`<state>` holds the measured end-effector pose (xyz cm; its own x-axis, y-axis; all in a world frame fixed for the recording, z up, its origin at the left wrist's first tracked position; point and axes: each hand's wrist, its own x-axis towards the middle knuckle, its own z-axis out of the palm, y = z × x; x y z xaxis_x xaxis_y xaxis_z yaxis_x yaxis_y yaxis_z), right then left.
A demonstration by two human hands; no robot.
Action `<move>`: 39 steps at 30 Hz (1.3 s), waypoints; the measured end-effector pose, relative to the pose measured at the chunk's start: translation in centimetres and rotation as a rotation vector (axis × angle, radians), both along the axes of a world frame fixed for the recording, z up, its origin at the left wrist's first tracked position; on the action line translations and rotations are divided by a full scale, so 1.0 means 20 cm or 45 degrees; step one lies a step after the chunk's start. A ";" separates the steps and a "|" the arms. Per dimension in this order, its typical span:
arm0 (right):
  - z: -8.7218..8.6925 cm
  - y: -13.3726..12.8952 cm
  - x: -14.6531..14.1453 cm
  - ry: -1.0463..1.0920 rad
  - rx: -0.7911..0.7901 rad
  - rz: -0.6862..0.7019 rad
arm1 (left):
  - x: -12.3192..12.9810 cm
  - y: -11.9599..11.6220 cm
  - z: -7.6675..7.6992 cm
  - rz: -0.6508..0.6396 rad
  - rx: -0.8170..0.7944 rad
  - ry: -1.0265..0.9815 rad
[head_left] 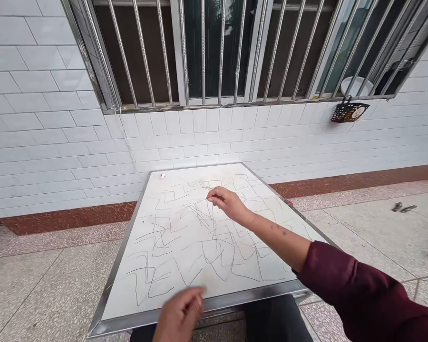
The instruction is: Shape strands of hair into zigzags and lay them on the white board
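Many thin, dark, bent wire-like strands (204, 216) lie scattered over a white tabletop (121, 297) with a metal rim. Over the back middle of the table is my right hand (225, 200), its thumb and fingertips pinched together just above a tangle of these strands. Whether a strand sits between those fingertips is too fine to tell. My left hand (181, 311) hovers at the table's front edge, slightly blurred, with thumb and index finger brought together. Anything inside that pinch cannot be made out.
A small white-and-red object (162, 176) rests at the table's back left corner. Beyond stands a white tiled wall (199, 137) with a barred window (221, 52). A dark patterned bag (348, 112) hangs at right. Small dark objects (403, 207) lie on the floor.
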<state>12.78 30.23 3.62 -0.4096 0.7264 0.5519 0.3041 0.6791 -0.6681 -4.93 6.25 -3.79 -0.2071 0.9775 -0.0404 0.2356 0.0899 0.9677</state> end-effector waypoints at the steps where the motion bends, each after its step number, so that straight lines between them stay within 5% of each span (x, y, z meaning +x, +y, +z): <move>1: 0.00 -0.07 0.00 0.021 -0.055 0.056 | -0.02 0.03 0.06 0.105 0.046 -0.001; 4: 0.01 -0.26 0.00 0.027 -0.154 0.218 | -0.03 0.08 0.23 0.410 0.256 -0.058; 8: 0.03 -0.45 0.02 -0.057 -0.080 0.376 | 0.06 0.06 0.35 0.337 0.336 -0.223; 14: 0.04 -0.59 0.11 -0.086 -0.050 0.438 | 0.18 -0.01 0.30 0.481 0.374 -0.327; 20: -0.02 -0.76 0.15 0.106 -0.382 0.343 | 0.25 -0.08 0.31 0.596 0.398 -0.497; 28: -0.09 -0.87 0.20 0.137 -0.338 0.234 | 0.27 -0.21 0.40 0.485 0.276 -0.188; 34: -0.09 -0.94 0.19 0.149 -0.301 0.232 | 0.33 -0.20 0.43 0.319 0.230 -0.048; 39: -0.13 -0.96 0.20 0.142 -0.400 0.199 | 0.32 -0.18 0.41 0.409 0.222 -0.094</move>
